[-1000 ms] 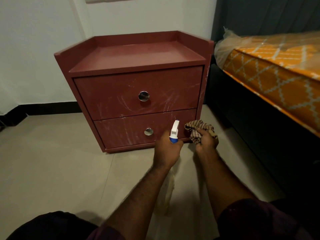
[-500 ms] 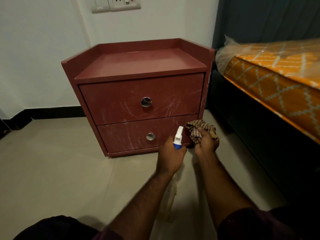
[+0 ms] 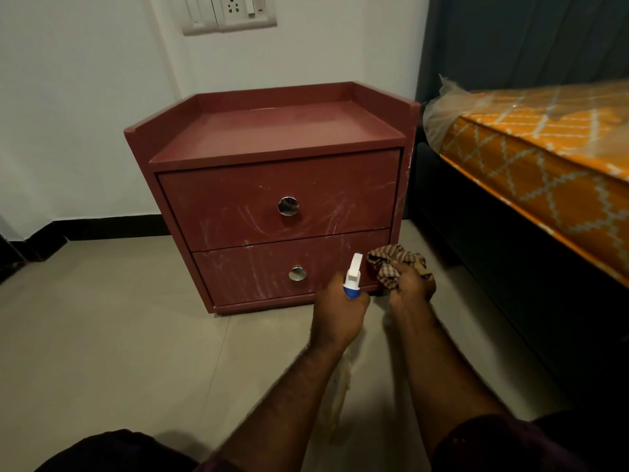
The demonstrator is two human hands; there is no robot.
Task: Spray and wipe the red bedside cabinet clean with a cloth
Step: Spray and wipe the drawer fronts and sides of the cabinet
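The red bedside cabinet point(image 3: 272, 185) stands on the floor against the white wall, with two drawers, round metal knobs and pale smears across both fronts. My left hand point(image 3: 338, 310) grips a spray bottle point(image 3: 352, 275) with a white nozzle and blue collar, held in front of the lower drawer's right part; the bottle's body is hidden by the hand. Just to its right, my right hand point(image 3: 410, 289) holds a bunched brown checked cloth point(image 3: 396, 264) near the cabinet's lower right corner.
A bed with an orange patterned mattress point(image 3: 531, 158) in plastic wrap runs along the right, its dark base close to the cabinet. A switch and socket plate point(image 3: 228, 11) is on the wall above. Grey tiled floor point(image 3: 119, 335) spreads to the left.
The view has tilted upward and pulled back, so the cabinet sits lower in the frame and the wall socket shows. Both hands keep their hold and stay by the lower drawer.
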